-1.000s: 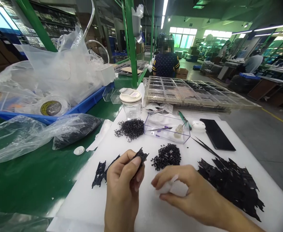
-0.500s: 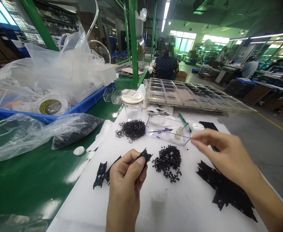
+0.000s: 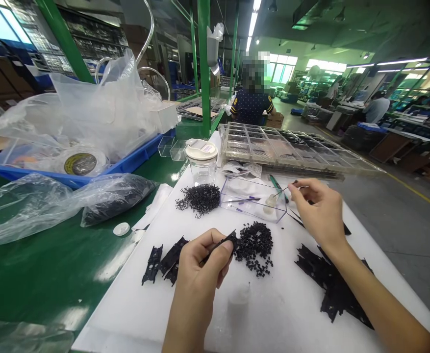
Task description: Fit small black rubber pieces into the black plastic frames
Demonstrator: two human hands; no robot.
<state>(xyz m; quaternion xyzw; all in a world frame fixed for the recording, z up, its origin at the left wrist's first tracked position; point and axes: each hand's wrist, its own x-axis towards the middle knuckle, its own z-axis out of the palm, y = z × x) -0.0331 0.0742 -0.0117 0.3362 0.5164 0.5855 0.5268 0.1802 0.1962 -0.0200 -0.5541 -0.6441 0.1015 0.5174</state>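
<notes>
My left hand (image 3: 203, 267) pinches a flat black notched part (image 3: 222, 243) between thumb and fingers, just left of a pile of tiny black pieces (image 3: 255, 245). Farther out, my right hand (image 3: 316, 211) is closed on a thin stick-like tool (image 3: 281, 191) whose tip points down and left. Below that tip, a small pale lump or pot (image 3: 270, 203) sits in a clear open box (image 3: 233, 210) with slender purple-marked tools. Similar flat black parts (image 3: 152, 264) lie left of my left hand, and a larger heap of them (image 3: 336, 289) lies under my right forearm.
Bent black clips (image 3: 200, 198) are piled by a lidded clear jar (image 3: 201, 164). Clear compartment trays (image 3: 266, 147) stand behind. On the left are a blue bin (image 3: 126, 166) with plastic bags and a bag of black pieces (image 3: 115, 198). A person (image 3: 252, 105) sits beyond.
My right hand has moved up and slightly left, from bare spread fingers to gripping the thin tool over the clear box. My left hand has shifted slightly right and turned the black part more edge-on.
</notes>
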